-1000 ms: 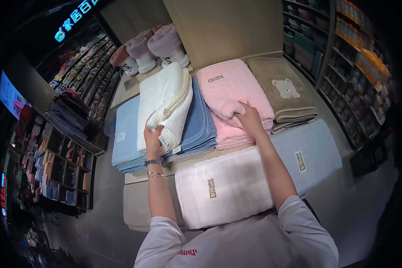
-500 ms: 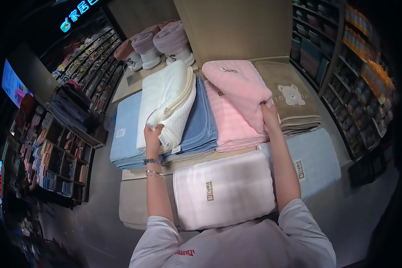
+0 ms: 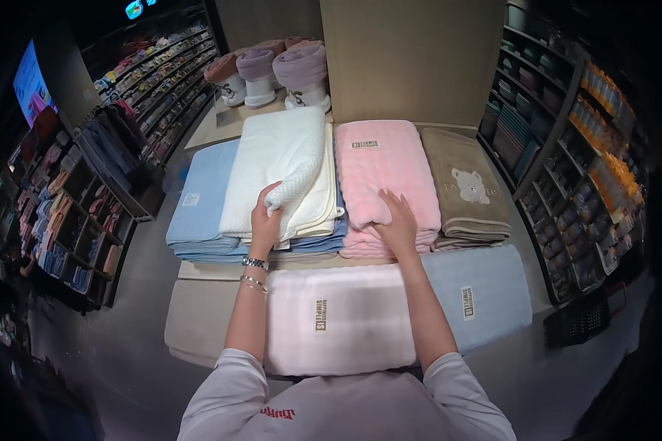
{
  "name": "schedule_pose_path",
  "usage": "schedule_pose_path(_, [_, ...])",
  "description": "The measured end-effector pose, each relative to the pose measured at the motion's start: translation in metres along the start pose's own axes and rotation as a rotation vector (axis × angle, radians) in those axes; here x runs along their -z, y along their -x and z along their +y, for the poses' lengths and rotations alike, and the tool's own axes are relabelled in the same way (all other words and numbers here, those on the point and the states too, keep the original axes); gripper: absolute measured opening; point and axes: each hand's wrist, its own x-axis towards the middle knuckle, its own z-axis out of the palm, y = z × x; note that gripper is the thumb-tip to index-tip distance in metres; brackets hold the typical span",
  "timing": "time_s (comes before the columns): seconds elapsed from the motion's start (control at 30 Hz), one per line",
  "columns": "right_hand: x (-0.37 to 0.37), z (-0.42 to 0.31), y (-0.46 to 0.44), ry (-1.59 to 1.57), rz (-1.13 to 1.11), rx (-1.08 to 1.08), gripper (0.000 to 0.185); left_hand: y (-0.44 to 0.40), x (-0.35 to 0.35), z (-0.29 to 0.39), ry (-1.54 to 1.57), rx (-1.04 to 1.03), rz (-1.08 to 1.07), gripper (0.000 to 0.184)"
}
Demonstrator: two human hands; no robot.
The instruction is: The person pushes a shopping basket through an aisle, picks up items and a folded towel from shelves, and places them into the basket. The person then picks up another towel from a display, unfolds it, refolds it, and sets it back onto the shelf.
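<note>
My left hand (image 3: 265, 214) has its fingers closed on a folded-up corner of the white quilted blanket (image 3: 272, 151), which lies over blue folded blankets (image 3: 202, 192). On the pink blanket (image 3: 390, 162) to the right, my right hand (image 3: 397, 220) rests with fingers spread across its front part, beside a raised crease. The pink blanket lies flat on its stack, its label up at the far end. Right of it is a brown blanket (image 3: 460, 162) with a white bear.
Nearer me, a pale pink blanket (image 3: 360, 316), a light blue one (image 3: 493, 294) and a beige one (image 3: 206, 309) hang over the front. Rolled blankets (image 3: 301, 66) stand behind at left. Shelves flank both sides; a black basket (image 3: 577, 320) is at right.
The pink blanket's lifted corner has come back down, and my right hand has moved left and opened on it. The white blanket's folded edge is lower and flatter. The view has shifted.
</note>
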Motion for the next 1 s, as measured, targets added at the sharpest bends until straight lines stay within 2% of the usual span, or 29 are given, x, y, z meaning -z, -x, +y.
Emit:
schedule_pose_path(0.07, [-0.001,0.003,0.000,0.013,-0.034,0.092,0.068,0.001,-0.001,0.008,-0.035,-0.008,0.003,0.045])
schedule_pose_path(0.17, [0.000,0.001,0.002,0.046,-0.065,0.111,0.075,0.001,0.001,0.018,-0.165,0.065,-0.014,0.047])
schedule_pose_path(0.27, [-0.002,-0.004,0.005,0.153,-0.115,0.121,0.080,0.011,-0.007,0.037,-0.377,0.050,-0.133,0.055])
schedule_pose_path(0.37, [-0.001,-0.011,0.006,0.207,-0.171,0.120,0.081,0.022,-0.018,0.031,-0.612,-0.352,-0.126,0.059])
schedule_pose_path(0.5, [0.002,-0.015,0.010,0.239,-0.233,0.120,0.081,0.027,-0.026,0.032,-0.589,-0.262,0.003,0.058])
schedule_pose_path(0.57, [0.008,-0.019,0.011,0.227,-0.275,0.123,0.078,0.012,-0.019,0.049,-0.486,0.050,0.014,0.054])
schedule_pose_path(0.6, [0.010,-0.019,0.014,0.013,-0.259,0.080,0.073,0.005,-0.013,0.060,-0.429,0.197,0.023,0.053])
schedule_pose_path(0.7, [0.015,-0.028,0.023,-0.600,-0.251,-0.058,0.060,-0.011,0.004,0.073,-0.390,-0.212,0.358,0.047])
schedule_pose_path(0.77, [0.026,-0.051,0.033,-0.970,-0.315,-0.210,0.050,-0.010,0.015,0.096,-0.373,-0.303,0.490,0.046])
schedule_pose_path(0.87, [0.039,-0.090,0.037,-1.179,-0.401,-0.406,0.048,0.003,0.026,0.134,-0.326,-0.467,0.669,0.043])
schedule_pose_path(0.97, [0.036,-0.110,0.038,-1.237,-0.470,-0.548,0.052,0.031,0.043,0.171,-0.238,-0.521,0.804,0.035])
schedule_pose_path(1.0, [0.027,-0.112,0.038,-1.312,-0.494,-0.514,0.055,0.040,0.047,0.180,-0.256,-0.551,0.771,0.036])
